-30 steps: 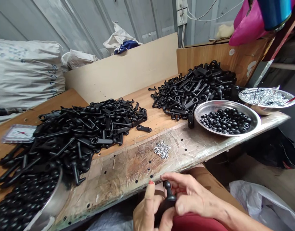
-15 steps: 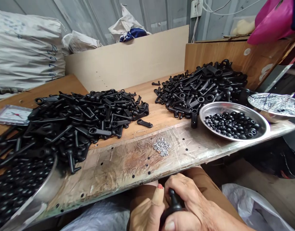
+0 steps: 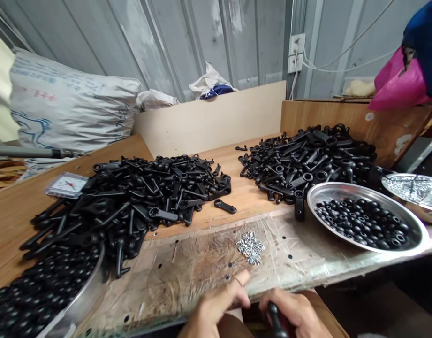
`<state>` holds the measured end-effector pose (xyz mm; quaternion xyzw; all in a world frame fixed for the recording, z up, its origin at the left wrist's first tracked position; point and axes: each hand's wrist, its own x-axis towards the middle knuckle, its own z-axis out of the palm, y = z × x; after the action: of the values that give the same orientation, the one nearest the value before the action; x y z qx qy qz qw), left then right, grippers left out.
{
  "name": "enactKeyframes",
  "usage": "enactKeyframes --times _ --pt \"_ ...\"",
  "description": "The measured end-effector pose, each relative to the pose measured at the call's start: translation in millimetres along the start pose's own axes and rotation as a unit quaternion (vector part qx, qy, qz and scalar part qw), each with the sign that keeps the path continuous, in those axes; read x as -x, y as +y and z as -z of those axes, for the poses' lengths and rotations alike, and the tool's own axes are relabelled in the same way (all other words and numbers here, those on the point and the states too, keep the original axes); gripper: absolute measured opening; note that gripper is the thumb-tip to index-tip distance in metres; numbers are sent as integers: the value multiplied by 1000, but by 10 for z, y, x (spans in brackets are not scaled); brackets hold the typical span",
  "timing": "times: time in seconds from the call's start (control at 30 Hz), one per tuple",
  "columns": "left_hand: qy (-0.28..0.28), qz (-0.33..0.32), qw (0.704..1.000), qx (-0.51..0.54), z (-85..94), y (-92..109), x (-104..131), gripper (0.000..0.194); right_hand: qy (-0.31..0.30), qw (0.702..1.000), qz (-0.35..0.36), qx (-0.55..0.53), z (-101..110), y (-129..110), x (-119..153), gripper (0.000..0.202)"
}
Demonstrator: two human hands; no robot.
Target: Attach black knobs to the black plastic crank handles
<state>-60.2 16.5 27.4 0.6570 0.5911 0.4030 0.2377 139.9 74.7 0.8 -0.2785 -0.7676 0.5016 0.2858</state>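
Observation:
My right hand [image 3: 293, 312] is closed around a black crank handle [image 3: 276, 319] in front of the bench edge; the handle's lower part runs out of view. To its left, my left hand [image 3: 219, 305] reaches over the bench edge with thumb and forefinger apart, and I see nothing in it. Just beyond its fingertips lies a small heap of silver metal pins [image 3: 251, 247]. Farther back are a left pile of black crank handles [image 3: 159, 188] and a right pile of similar handles [image 3: 310, 159]. Round black knobs [image 3: 360, 223] sit in a metal bowl [image 3: 319, 192] on the right.
A larger metal basin [image 3: 91, 295] of black balls stands at the front left. Another bowl [image 3: 427, 213] at the far right holds shiny metal pieces. A small clock [image 3: 66, 185] lies by the left pile. Boards and a white sack [image 3: 78, 108] stand behind.
My hands were together around the crank handle; now the left has come away and moved forward towards the pins. The right keeps the handle. The view has tilted upward.

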Motion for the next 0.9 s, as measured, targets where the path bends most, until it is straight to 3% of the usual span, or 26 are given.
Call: enactKeyframes --times 0.03,0.1,0.17,0.27,0.37,0.47,0.53,0.6,0.67,0.77,0.9 --pt "18 3 1000 -19 149 -75 -137 52 -6 1000 -27 -11 76 -76 -27 45" --pt "65 28 984 -162 400 -235 -458 47 8 997 -83 -1 228 -264 -104 41" --pt "98 29 957 -272 518 -360 -813 44 19 993 -109 33 358 -450 -225 40" --pt "50 -28 950 -308 414 -417 -1291 38 26 987 -98 129 535 -620 -522 40" --pt "-16 -70 939 -336 164 -398 -1581 46 106 956 -52 270 834 -676 -956 42" --pt "-39 -72 928 -362 13 -427 -1661 50 255 897 -28 359 1361 -761 -1446 39" --pt "-38 -68 923 -377 7 -468 -1629 45 326 870 -26 370 1778 -866 -1720 48" --pt "-34 -63 919 -387 50 -494 -1558 38 380 850 -25 365 2141 -975 -1894 61" --pt "-25 -60 919 -389 109 -492 -1478 35 407 843 -14 352 2371 -1041 -1941 67" --pt "-9 -61 927 -370 170 -449 -1394 34 390 857 12 337 2436 -1001 -1775 61" --pt "25 -59 953 -298 200 -397 -1389 26 308 886 17 346 2264 -739 -1254 39"
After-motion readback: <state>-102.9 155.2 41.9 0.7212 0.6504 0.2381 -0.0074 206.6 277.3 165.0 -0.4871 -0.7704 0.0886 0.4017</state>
